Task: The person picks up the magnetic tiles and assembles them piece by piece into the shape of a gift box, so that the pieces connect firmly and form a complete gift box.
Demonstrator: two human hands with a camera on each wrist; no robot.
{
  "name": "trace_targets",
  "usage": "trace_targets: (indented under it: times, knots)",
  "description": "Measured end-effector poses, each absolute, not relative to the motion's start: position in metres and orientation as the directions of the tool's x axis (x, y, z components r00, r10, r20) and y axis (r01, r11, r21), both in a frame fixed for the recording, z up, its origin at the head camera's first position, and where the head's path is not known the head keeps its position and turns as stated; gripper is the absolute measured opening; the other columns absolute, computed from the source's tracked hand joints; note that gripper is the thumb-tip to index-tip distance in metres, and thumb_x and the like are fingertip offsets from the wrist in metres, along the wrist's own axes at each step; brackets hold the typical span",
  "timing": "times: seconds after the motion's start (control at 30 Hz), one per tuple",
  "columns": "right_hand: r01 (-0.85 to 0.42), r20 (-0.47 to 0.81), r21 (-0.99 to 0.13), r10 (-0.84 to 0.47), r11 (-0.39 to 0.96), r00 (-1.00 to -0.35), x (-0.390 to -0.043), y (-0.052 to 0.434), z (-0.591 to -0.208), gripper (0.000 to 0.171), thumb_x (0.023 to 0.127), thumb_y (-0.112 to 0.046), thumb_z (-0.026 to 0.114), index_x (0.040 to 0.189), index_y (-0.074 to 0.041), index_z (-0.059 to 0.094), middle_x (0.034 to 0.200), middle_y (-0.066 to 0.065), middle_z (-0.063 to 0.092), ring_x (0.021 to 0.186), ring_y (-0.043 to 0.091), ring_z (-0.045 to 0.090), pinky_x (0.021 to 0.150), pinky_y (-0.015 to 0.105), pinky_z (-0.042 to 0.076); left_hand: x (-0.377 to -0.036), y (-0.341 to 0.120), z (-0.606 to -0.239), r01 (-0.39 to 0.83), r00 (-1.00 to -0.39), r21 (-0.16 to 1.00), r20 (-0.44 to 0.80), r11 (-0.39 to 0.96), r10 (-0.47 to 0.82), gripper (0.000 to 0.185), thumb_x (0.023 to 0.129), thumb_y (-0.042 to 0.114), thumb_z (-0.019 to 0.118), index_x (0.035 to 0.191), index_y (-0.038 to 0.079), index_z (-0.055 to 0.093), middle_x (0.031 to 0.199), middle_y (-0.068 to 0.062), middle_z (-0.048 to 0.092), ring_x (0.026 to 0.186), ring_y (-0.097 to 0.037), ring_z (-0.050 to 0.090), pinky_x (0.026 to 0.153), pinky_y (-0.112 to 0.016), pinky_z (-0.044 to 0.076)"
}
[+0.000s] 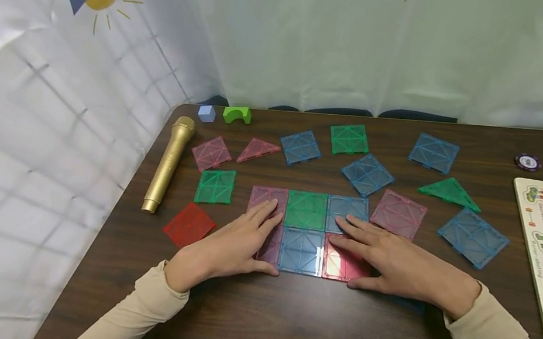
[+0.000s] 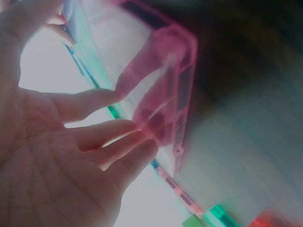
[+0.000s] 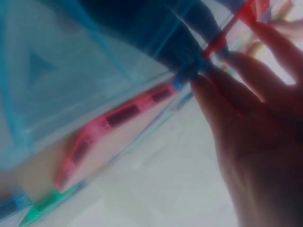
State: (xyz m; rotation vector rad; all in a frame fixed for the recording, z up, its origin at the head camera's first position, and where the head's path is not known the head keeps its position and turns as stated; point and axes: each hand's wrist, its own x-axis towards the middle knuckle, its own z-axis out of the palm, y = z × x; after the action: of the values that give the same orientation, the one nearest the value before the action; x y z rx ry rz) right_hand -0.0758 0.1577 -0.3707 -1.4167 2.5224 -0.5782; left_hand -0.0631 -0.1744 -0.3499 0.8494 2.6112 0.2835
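Translucent magnetic tiles lie edge to edge in two rows of three. The far row has a pink tile (image 1: 261,193), a green tile (image 1: 306,210) and a blue tile (image 1: 348,205); the near row has a pink tile (image 1: 271,248), a blue tile (image 1: 302,251) and a red tile (image 1: 337,266). My left hand (image 1: 233,243) rests on the two pink tiles at the block's left side, fingers extended. Spread over the right-hand blue and red tiles is my right hand (image 1: 390,260), partly covering both. Another blue tile (image 1: 411,304) is mostly hidden under the right wrist.
Loose tiles lie around the block, among them a red square (image 1: 190,225) and a green triangle (image 1: 451,192). A gold microphone (image 1: 168,165) lies at left, near a green arch block (image 1: 237,114). At right are a picture board (image 1: 539,241) and a poker chip (image 1: 527,162).
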Motion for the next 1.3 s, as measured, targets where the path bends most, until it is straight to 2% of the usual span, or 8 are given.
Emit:
trace_targets:
  times: [0.1, 0.2, 0.37, 0.53, 0.83, 0.93, 1.13, 1.3]
  knots:
    - [-0.76, -0.005, -0.437, -0.846, 0.481, -0.533, -0.077, 0.16, -0.37, 0.074, 0.097, -0.042, 0.076, 0.159, -0.016, 0.047, 0.166, 0.016, 0.038, 0.149, 0.042, 0.039, 0.109, 0.063, 0.044, -0.064, -0.174, -0.352, 0.529, -0.741, 0.314, -0.281, 0.788, 0.61, 0.103, 0.092, 0.053, 0.077, 0.162, -0.005, 0.029, 0.172, -0.022, 0.017, 0.159, -0.038, 0.014, 0.125, -0.054, 0.021]
    - [-0.761, 0.019, -0.421, -0.834, 0.494, -0.552, -0.081, 0.169, -0.368, 0.067, 0.098, -0.043, 0.074, 0.155, -0.016, 0.052, 0.163, 0.016, 0.042, 0.145, 0.041, 0.045, 0.105, 0.061, 0.048, -0.064, -0.174, -0.353, 0.535, -0.736, 0.318, -0.28, 0.782, 0.617, 0.102, 0.093, 0.053, 0.076, 0.162, -0.005, 0.027, 0.172, -0.022, 0.016, 0.159, -0.038, 0.014, 0.125, -0.054, 0.021]
    - [-0.734, 0.124, -0.334, -0.744, 0.592, -0.657, -0.091, 0.196, -0.363, 0.058, 0.094, -0.028, 0.08, 0.145, -0.006, 0.062, 0.156, 0.021, 0.048, 0.139, 0.043, 0.051, 0.099, 0.061, 0.052, -0.064, -0.173, -0.353, 0.543, -0.73, 0.315, -0.281, 0.778, 0.623, 0.101, 0.095, 0.051, 0.074, 0.162, -0.006, 0.026, 0.172, -0.022, 0.016, 0.159, -0.038, 0.013, 0.126, -0.054, 0.02]
    - [-0.65, 0.024, -0.302, -0.676, 0.698, -0.736, -0.096, 0.212, -0.364, 0.066, 0.095, -0.03, 0.079, 0.148, 0.001, 0.056, 0.157, 0.028, 0.044, 0.139, 0.049, 0.048, 0.101, 0.064, 0.049, -0.062, -0.174, -0.352, 0.535, -0.733, 0.305, -0.298, 0.788, 0.612, 0.101, 0.096, 0.051, 0.073, 0.163, -0.005, 0.024, 0.173, -0.021, 0.014, 0.16, -0.037, 0.012, 0.126, -0.054, 0.019]
    - [-0.617, -0.017, -0.426, -0.687, 0.662, -0.726, -0.089, 0.216, -0.367, 0.061, 0.099, -0.033, 0.074, 0.151, -0.007, 0.056, 0.158, 0.019, 0.048, 0.139, 0.044, 0.052, 0.101, 0.063, 0.05, -0.065, -0.173, -0.353, 0.528, -0.727, 0.311, -0.315, 0.79, 0.61, 0.101, 0.096, 0.052, 0.072, 0.164, -0.003, 0.021, 0.174, -0.019, 0.011, 0.161, -0.035, 0.009, 0.127, -0.053, 0.017]
    - [-0.618, -0.046, -0.419, -0.696, 0.665, -0.717, -0.09, 0.216, -0.368, 0.069, 0.096, -0.041, 0.076, 0.153, -0.008, 0.054, 0.161, 0.019, 0.044, 0.141, 0.046, 0.049, 0.102, 0.064, 0.049, -0.065, -0.173, -0.353, 0.526, -0.727, 0.305, -0.323, 0.794, 0.606, 0.101, 0.096, 0.053, 0.071, 0.164, -0.003, 0.021, 0.174, -0.019, 0.011, 0.161, -0.035, 0.008, 0.127, -0.053, 0.017]
    - [-0.629, -0.071, -0.418, -0.713, 0.656, -0.697, -0.088, 0.22, -0.372, 0.097, 0.082, -0.062, 0.081, 0.156, -0.007, 0.049, 0.165, 0.02, 0.034, 0.143, 0.048, 0.043, 0.102, 0.066, 0.048, -0.065, -0.171, -0.353, 0.531, -0.725, 0.308, -0.318, 0.79, 0.611, 0.1, 0.097, 0.051, 0.071, 0.164, -0.003, 0.022, 0.174, -0.02, 0.012, 0.161, -0.036, 0.009, 0.127, -0.053, 0.017]
    - [-0.633, -0.057, -0.426, -0.717, 0.646, -0.695, -0.085, 0.221, -0.374, 0.104, 0.079, -0.068, 0.081, 0.157, -0.007, 0.047, 0.167, 0.019, 0.031, 0.145, 0.048, 0.04, 0.102, 0.067, 0.047, -0.064, -0.171, -0.353, 0.53, -0.725, 0.309, -0.318, 0.789, 0.611, 0.1, 0.097, 0.051, 0.071, 0.164, -0.003, 0.021, 0.174, -0.019, 0.01, 0.161, -0.035, 0.008, 0.127, -0.053, 0.016]
